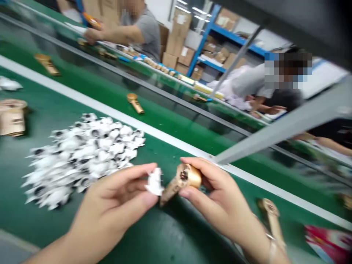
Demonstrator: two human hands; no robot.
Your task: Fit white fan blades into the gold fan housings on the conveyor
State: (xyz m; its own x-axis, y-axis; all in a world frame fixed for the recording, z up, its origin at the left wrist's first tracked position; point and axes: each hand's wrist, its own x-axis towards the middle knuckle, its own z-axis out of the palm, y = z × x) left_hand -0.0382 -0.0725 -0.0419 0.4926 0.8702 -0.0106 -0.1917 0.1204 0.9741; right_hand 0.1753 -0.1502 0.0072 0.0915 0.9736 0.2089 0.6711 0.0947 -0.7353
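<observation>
Two hands work over the green counter (170, 234), near its front edge. The left hand (110, 209) has its thumb and fingers pinched on one white pointed piece (154, 182). The right hand (220, 190) has its thumb and fingers closed around the round head of one gold-coloured body (194, 177), whose hollow end faces the white piece, with its handle slanting down to the left. The two parts are near each other but apart. One bracelet (272, 244) circles the right wrist.

Beside that wrist, toward the counter's right end, lies one spare gold body (272, 216); farther right is one pink-red packet (327, 242). Left of the hands spreads one heap of white pieces (90, 150), dozens of them, too blurred and overlapped to count exactly. Toward the counter's left end is a cluster of gold bodies (12, 123), its number unclear, and past it more white (9, 84), also uncountable.

One white strip (170, 138) runs along the counter's far edge. Beyond it, a green belt (170, 121) bears two gold bodies, one farther left (46, 65), one nearer the middle (135, 103). Across from it sit two people (148, 36) (247, 82), and one other forearm (332, 146) shows at right. Behind stands one blue shelf (211, 64) with cardboard boxes (180, 24).
</observation>
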